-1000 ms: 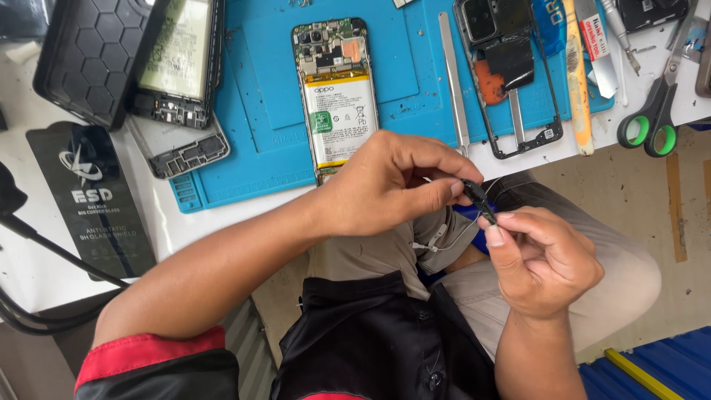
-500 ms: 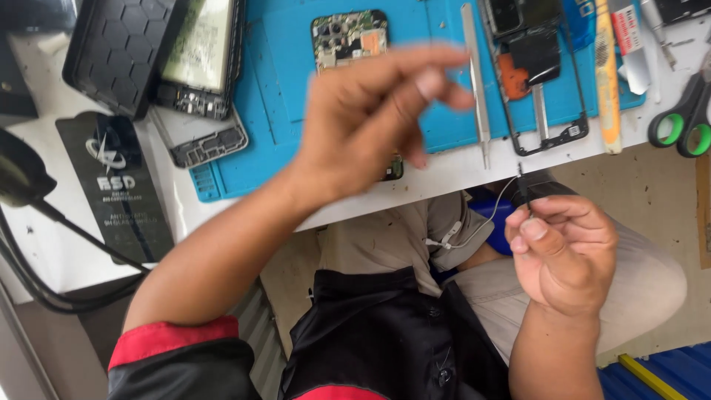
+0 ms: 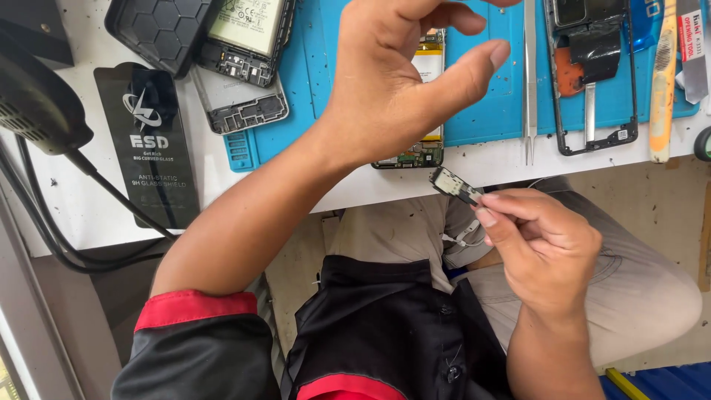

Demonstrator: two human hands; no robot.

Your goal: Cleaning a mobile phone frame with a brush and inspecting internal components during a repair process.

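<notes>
blue mat (image 3: 318,67), black hexagon-patterned case (image 3: 159,30), red-trimmed sleeve (image 3: 194,307)

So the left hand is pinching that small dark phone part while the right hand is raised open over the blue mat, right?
Not quite: the hands are swapped. In the head view the right hand pinches the small dark phone part, and the left hand is raised open over the blue mat.

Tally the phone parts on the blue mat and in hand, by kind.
Opened phone bodies with boards exposed: 2
Black mid-frames: 2
Small black module pinched in right hand: 1
Total: 5
</notes>
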